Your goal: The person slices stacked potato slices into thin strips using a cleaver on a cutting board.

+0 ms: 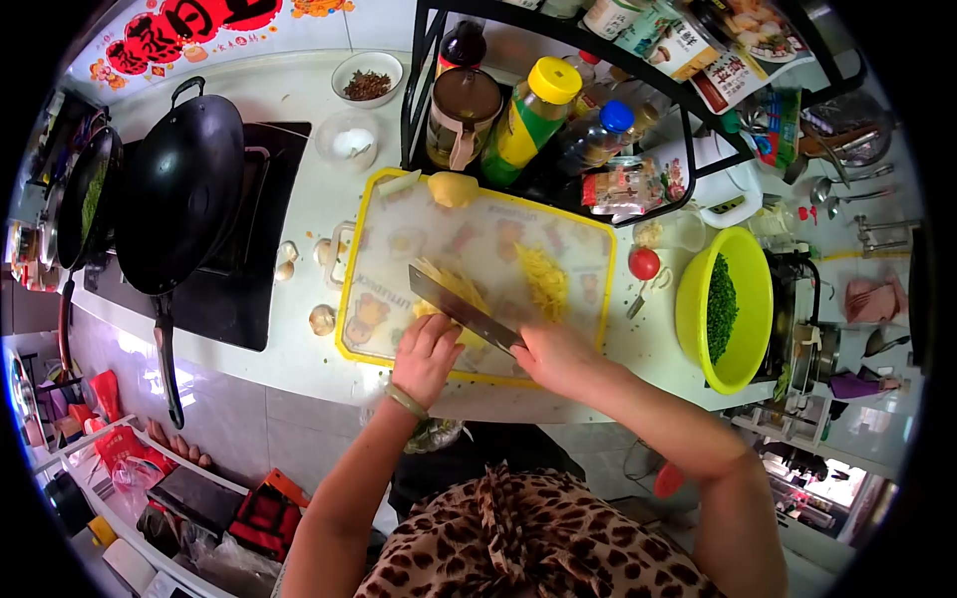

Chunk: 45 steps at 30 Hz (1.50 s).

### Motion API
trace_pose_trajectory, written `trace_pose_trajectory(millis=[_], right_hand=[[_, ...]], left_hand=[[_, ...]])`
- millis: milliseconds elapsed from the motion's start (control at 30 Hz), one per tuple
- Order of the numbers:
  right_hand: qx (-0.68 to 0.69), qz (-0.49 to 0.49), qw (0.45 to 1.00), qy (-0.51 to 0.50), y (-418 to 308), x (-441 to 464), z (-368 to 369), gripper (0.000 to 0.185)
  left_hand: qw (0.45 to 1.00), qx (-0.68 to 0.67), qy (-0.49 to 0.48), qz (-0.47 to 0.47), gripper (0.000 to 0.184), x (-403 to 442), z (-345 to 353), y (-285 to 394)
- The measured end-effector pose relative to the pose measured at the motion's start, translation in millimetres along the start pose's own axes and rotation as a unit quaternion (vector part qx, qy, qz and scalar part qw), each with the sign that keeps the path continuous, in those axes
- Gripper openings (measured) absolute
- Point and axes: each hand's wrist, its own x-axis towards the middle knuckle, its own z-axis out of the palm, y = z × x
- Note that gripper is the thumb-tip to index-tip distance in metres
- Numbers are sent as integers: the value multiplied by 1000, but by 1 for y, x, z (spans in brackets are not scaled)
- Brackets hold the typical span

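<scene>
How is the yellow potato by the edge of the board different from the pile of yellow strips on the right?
The potato is one whole, rounded lump, but the pile of strips is many thin bits. The potato sits at the board's far edge, while the pile of strips lies farther in. Both are yellowish, and no hand touches either.

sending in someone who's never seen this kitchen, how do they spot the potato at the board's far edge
On the white counter, find the yellow-rimmed cutting board. At its far edge, near the left corner, the potato lies just right of a slim pale strip. Its rounded, chunky shape sets it apart from that strip and the yellow shreds.
</scene>
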Motion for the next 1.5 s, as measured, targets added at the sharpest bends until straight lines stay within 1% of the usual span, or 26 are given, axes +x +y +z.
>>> trace_pose_trajectory(millis=[100,200,267,300,367,433,500,567,700,767,900,1000,1133,1200,1267,1400,1500], right_hand=[[-19,2,1000,-18,0,4,4,23],[-16,-4,1000,-13,-2,11,15,24],[-55,-9,997,50,-4,19,36,20],[-55,-9,997,47,-8,24,42,20],[38,13,992,116,-14,30,48,20],[20,5,989,147,-6,36,45,20],[2,-9,986,168,-3,37,34,20],[58,-25,990,129,-6,30,25,20],[50,-57,990,120,-7,7,5,21],[8,-31,999,44,-5,-2,2,21],[5,-34,998,45,10,-9,10,23],[-12,-26,999,17,12,-8,7,22],[-15,16,1000,-17,-2,-9,-11,23],[-10,35,999,-20,-6,-10,-12,23],[-59,5,998,-11,-6,-15,-11,23],[-54,-14,998,10,-2,-19,-6,22],[-55,-15,998,21,0,-20,-2,26]], left_hand=[[1000,12,-10,4,35,1,-1,-1],[1000,1,-24,5,35,1,-2,-2],[1000,3,-24,-2,34,2,-3,0],[1000,6,-21,-2,33,2,-2,1],[1000,5,-19,-8,34,-3,-1,2],[1000,4,-3,7,35,2,2,-1],[1000,-9,2,2,40,2,1,-1],[1000,-9,4,1,42,-1,1,-1],[999,-30,18,4,42,0,3,-2],[999,-34,19,2,42,0,3,-2],[1000,-29,9,-2,43,0,2,-2],[1000,-29,7,-3,43,1,2,-3],[999,-31,8,-10,43,-1,3,-2],[1000,-26,6,-14,42,-3,4,-3],[1000,-23,9,-13,41,0,4,-2],[1000,-24,6,-13,39,1,2,-1],[1000,-22,5,-13,39,0,3,-2]])
